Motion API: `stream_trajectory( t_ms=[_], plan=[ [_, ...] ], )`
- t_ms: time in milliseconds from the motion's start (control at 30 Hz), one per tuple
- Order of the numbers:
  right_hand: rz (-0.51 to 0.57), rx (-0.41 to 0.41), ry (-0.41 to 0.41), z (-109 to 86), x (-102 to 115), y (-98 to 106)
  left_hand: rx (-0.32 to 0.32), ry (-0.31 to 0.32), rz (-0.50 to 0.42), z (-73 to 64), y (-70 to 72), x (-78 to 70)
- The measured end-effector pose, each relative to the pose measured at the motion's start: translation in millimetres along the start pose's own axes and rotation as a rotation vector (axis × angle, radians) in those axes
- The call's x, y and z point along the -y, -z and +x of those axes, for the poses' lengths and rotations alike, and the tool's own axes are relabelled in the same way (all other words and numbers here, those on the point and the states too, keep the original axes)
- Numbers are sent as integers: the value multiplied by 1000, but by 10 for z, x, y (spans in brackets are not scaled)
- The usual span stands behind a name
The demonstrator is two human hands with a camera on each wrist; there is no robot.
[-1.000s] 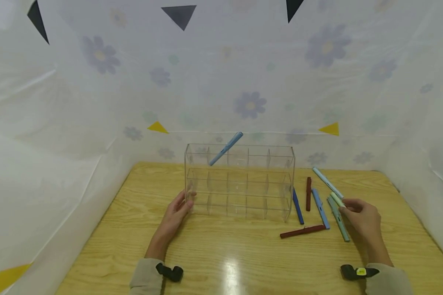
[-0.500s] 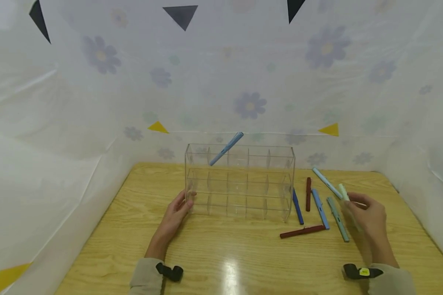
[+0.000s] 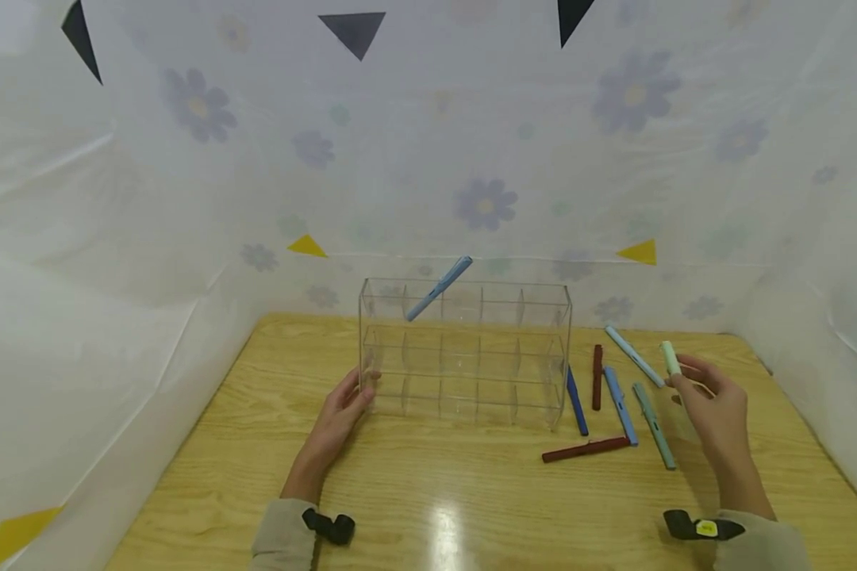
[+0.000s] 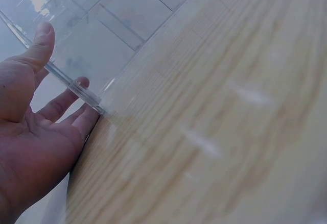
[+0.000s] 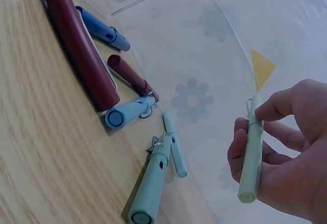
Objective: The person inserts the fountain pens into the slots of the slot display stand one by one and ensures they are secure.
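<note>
My right hand (image 3: 714,408) pinches a pale green pen (image 5: 251,155) between thumb and fingers, lifted above the table on the right. Its clip shows near the upper end in the right wrist view. At the lower left side of a clear divided pen organizer (image 3: 464,361), my left hand (image 3: 339,412) grips the edge, thumb at the front and fingers behind. A light blue pen (image 3: 439,289) leans slantwise in the organizer's top row. Nearest to the right hand lie a grey-green pen (image 3: 655,427) and a pale blue pen (image 3: 634,355).
Beside the organizer's right end lies a dark blue pen (image 3: 577,402). Right of it are a dark red pen (image 3: 597,377) and a blue pen (image 3: 620,404). Another dark red pen (image 3: 584,450) lies crosswise in front. A flower-patterned curtain (image 3: 428,159) hangs behind the wooden table (image 3: 400,500).
My right hand has lifted the pale green pen off the spot beside the grey-green pen, moved slightly right, and tipped it more upright. The left hand and organizer stay put.
</note>
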State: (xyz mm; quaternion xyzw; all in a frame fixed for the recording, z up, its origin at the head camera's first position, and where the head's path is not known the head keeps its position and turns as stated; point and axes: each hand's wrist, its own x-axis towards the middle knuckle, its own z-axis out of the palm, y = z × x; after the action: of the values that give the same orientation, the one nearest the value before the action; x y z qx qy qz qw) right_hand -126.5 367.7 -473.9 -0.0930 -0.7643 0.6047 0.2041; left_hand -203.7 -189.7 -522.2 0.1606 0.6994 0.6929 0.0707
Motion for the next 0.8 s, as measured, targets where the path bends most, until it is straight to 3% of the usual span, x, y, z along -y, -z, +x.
stream_trajectory(
  t_ms=[367, 433, 600, 800],
  plan=[
    [227, -5, 76, -65, 209, -180, -5, 12, -6, -6, -3, 2],
    [184, -13, 82, -72, 266, -215, -5, 12, -5, -6, -5, 0],
    [-100, -65, 112, -86, 389, -293, 0, 14, 10, -6, -8, -10],
    [-162, -36, 183, -65, 505, -373, -8, 17, 18, -13, -4, -11]
  ],
)
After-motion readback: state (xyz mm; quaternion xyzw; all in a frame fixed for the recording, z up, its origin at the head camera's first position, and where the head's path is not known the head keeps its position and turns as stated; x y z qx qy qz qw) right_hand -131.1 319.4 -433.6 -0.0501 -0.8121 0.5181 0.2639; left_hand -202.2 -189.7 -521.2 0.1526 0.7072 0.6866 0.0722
